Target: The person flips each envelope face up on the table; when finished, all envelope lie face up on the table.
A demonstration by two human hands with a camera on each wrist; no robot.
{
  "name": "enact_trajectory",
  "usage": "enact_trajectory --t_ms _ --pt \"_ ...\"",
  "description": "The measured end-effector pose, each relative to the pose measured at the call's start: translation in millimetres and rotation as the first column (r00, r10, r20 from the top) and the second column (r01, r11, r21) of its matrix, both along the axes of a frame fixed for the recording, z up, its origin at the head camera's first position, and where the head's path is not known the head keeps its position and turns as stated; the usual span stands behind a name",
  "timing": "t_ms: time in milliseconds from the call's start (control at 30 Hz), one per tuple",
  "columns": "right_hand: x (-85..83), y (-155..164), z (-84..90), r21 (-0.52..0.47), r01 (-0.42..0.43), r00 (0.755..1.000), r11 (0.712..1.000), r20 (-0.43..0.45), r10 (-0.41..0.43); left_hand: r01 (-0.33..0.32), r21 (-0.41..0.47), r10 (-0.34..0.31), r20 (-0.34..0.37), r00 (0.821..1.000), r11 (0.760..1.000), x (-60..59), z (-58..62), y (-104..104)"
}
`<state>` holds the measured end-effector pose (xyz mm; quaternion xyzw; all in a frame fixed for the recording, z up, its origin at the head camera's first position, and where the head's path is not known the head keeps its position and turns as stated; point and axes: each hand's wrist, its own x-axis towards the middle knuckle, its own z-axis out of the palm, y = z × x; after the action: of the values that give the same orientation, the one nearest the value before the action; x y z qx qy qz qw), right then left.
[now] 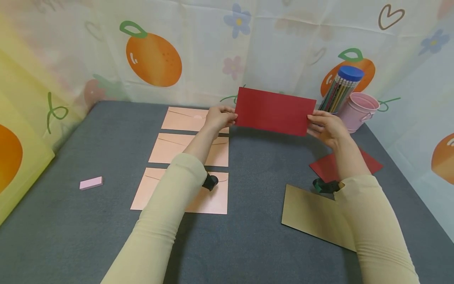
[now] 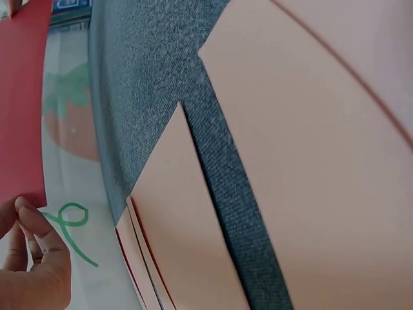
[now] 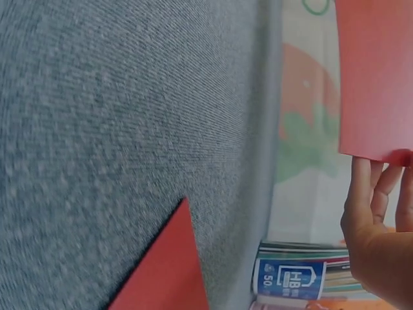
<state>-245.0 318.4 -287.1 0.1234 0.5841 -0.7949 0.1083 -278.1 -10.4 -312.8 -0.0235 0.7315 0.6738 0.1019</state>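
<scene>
I've got the red card [image 1: 274, 111] lifted off the grey table [image 1: 71, 221], pinched at each short edge so it stays flat and taut, facing me. My left hand [image 1: 219, 117] nips the left edge above the pink envelopes [image 1: 191, 149]; my right hand [image 1: 326, 127] clamps the right edge, just before the pencil tub [image 1: 342, 90]. Both forearms reach forward, well apart, wrists raised.

Three pink envelopes [image 1: 189, 154], two red cards [image 1: 274, 111], one eraser [image 1: 91, 183].
</scene>
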Motion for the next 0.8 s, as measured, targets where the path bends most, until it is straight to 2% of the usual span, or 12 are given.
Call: enact_trajectory --t_ms 167,367,733,800 --pt "-0.2 -2.8 -2.0 -0.064 0.022 1.000 0.998 0.008 -0.021 -0.014 0.017 0.014 0.000 1.000 1.000 0.3 0.6 -1.4" --pt "0.6 -3.0 -3.0 -0.020 0.014 1.000 1.000 0.005 -0.014 -0.025 0.043 0.024 0.011 1.000 0.999 0.3 -0.1 -1.6" --pt "1.0 2.6 -3.9 0.018 -0.104 0.994 0.994 0.038 0.104 -0.062 0.085 0.054 0.094 0.994 0.994 0.1 -4.0 2.6" --pt "0.5 3.7 -5.1 0.032 -0.121 0.992 0.992 0.044 0.119 -0.052 0.101 0.042 0.105 0.994 0.993 0.7 -4.4 3.2"
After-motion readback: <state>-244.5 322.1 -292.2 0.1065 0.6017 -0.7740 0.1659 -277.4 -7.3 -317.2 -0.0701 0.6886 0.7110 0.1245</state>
